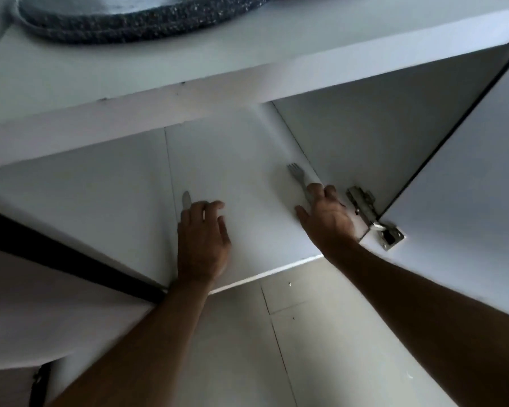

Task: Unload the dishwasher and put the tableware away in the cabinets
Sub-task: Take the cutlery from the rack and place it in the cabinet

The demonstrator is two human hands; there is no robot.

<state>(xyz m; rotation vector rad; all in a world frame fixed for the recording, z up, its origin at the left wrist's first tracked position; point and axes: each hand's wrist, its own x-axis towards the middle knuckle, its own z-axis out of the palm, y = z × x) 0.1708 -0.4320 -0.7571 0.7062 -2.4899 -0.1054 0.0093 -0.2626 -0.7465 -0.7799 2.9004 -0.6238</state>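
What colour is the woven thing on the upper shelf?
Speckled dark grey-blue woven mat, seen in the head view.

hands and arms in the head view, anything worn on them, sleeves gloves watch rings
Both are bare: the left hand and right hand show no gloves or visible rings, the wrists no watch or band, and no sleeves cover the forearms as far as the frame's lower edge.

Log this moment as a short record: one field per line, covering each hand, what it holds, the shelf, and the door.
left hand: left hand on the lower shelf, over a rounded utensil, only the tip shows; spoon or knife, cannot tell
right hand: right hand holds a fork by the handle, tines pointing into the cabinet
fork position: near the right inner wall
upper shelf: grey woven mat
door: cabinet door open at right, metal hinge showing
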